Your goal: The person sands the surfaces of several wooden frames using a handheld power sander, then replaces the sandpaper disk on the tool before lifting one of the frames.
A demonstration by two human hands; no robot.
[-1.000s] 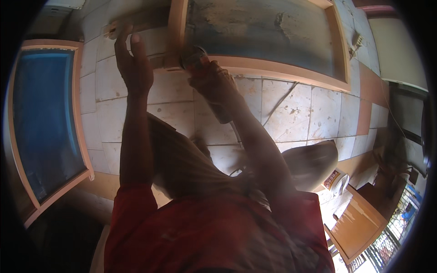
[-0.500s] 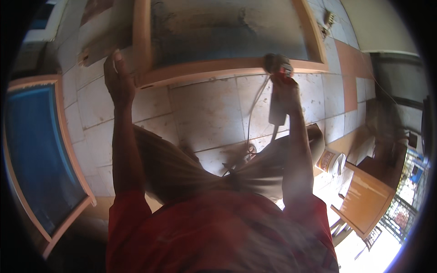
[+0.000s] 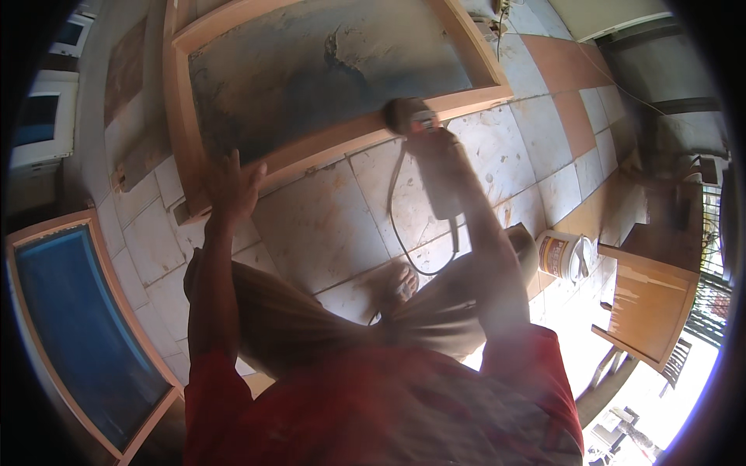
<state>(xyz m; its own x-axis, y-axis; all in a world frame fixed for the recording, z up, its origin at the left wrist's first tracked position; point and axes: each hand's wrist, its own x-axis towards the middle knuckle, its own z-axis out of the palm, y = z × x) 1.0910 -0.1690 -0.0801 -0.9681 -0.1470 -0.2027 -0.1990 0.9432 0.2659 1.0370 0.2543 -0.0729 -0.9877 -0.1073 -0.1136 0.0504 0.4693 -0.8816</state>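
My right hand (image 3: 437, 141) is wrapped round a corded power tool, which looks like an angle grinder (image 3: 440, 189), close to its dark round head. The head is at the near rail of a wooden-framed panel (image 3: 326, 153); blur hides whether it touches. From the tool's rear, a cable (image 3: 420, 269) loops down toward my foot. At the near left corner of the frame, my left hand (image 3: 239, 189) has its fingers stretched out on or just over the wood. Inside the frame, the panel face is dark bluish-grey with brown dusty patches.
Another framed panel (image 3: 81, 311), blue inside, stands at the left. A white bucket (image 3: 561, 255) is beside my right knee, near an orange-brown wooden piece of furniture (image 3: 649, 299). Stained tiles (image 3: 311, 225) cover the floor, with my bare foot (image 3: 406, 283) on them.
My view has turned, so the panel appears tilted and farther left. My left hand has come onto the frame's corner. The grinder has shifted left along the near rail.
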